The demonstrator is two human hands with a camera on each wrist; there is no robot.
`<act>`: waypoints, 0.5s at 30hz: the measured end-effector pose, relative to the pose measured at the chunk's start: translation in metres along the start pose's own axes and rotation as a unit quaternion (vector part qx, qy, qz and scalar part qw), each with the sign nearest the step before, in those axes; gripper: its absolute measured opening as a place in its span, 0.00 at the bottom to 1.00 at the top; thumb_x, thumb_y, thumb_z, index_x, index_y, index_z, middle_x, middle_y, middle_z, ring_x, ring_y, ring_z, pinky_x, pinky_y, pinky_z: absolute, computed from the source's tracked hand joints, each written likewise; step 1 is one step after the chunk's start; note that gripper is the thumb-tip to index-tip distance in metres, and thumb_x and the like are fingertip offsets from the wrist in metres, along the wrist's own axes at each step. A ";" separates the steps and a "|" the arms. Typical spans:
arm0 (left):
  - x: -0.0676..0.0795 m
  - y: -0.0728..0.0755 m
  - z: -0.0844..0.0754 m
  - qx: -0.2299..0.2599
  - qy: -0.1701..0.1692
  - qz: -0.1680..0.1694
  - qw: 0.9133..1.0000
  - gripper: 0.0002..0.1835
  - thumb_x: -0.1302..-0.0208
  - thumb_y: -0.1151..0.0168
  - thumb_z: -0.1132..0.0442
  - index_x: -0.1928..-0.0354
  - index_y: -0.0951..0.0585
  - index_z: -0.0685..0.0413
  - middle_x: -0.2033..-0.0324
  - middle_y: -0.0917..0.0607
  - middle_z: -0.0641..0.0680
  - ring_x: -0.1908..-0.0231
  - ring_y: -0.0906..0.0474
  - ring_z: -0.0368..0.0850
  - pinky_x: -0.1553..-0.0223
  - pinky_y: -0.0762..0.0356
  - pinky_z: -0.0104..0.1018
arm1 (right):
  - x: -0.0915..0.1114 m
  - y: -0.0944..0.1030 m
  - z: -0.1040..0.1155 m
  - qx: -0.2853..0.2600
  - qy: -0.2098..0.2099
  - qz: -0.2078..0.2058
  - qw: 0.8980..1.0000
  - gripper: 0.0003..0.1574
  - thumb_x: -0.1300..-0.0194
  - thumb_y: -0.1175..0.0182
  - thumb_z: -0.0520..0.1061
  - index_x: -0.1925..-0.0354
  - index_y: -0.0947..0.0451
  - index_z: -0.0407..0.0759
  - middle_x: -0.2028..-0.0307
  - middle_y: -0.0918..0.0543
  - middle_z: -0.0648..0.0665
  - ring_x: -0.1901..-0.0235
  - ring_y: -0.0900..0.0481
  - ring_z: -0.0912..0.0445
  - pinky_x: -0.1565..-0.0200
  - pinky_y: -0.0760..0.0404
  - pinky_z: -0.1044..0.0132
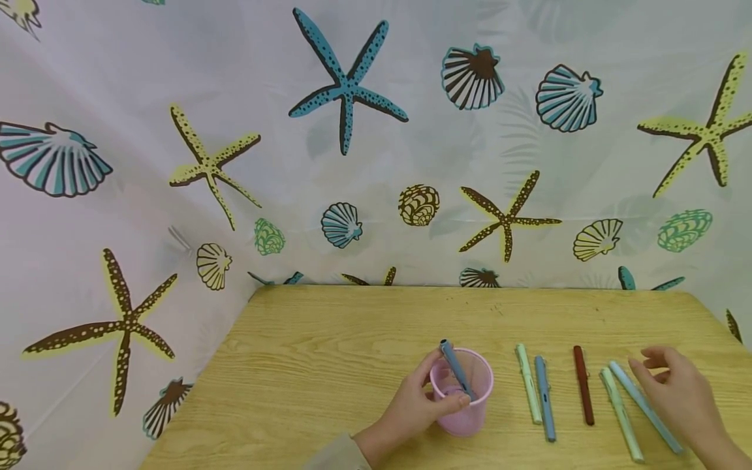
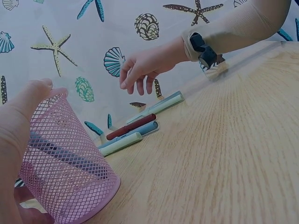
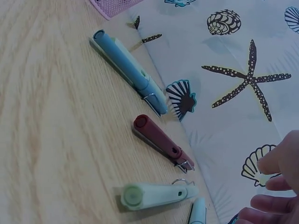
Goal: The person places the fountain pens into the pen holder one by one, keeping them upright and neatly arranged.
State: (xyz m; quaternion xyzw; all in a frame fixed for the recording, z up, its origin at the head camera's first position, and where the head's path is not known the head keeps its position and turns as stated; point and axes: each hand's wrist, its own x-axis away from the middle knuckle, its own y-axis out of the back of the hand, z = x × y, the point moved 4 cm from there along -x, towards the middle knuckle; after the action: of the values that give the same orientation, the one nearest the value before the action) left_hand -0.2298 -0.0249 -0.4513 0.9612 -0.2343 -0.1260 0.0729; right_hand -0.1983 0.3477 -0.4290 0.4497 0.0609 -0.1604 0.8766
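Pink mesh cup [image 1: 467, 422], viewed from my remote station, gripped by the left hand [image 1: 408, 406]: the fingers wrap its left side and the thumb lies over the near part of the rim. Within the cup, a dark blue pen [image 1: 456, 368] leans on a slant, its upper end projecting past the rim just beside the left index finger; whether the two touch, I cannot tell. To the right of the left fingers, apart from the cup, five pens lie on the table [image 1: 317, 365]. In order outward, I count a mint pen [image 1: 529, 384], a blue pen [image 1: 545, 399] just beside it, a dark red pen [image 1: 583, 385] by itself, then a pale green pen [image 1: 621, 415] and a light blue pen [image 1: 645, 406] with far ends close together. The right hand [image 1: 684, 395] hovers near the light blue pen, its fingers released, loosely bent and grasping nothing. Beyond both sets of fingers rises a cloth [image 1: 405, 130] printed with starfish and shells.

I judge the step in hand to be collecting pens into the cup, the right fingers being between pickups. The next move, as I read it, calls for those fingers to descend and pinch one pen, the light blue being among the nearest, while the left fingers keep the cup's mouth accessible.
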 end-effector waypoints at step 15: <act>-0.002 -0.001 0.002 0.008 0.007 -0.003 1.000 0.37 0.45 0.31 0.54 0.35 0.37 0.27 0.41 0.30 0.49 0.43 0.32 0.50 0.54 0.24 0.38 | -0.007 -0.012 -0.023 0.065 -0.040 0.166 0.983 0.36 0.36 0.43 0.55 0.54 0.33 0.19 0.64 0.23 0.26 0.65 0.24 0.36 0.68 0.24 0.49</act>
State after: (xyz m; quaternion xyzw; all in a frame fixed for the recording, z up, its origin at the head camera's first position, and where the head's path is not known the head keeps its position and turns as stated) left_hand -0.2317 -0.0233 -0.4528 0.9633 -0.2321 -0.1175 0.0668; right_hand -0.2078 0.3610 -0.4502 0.5029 -0.0603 -0.0337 0.8616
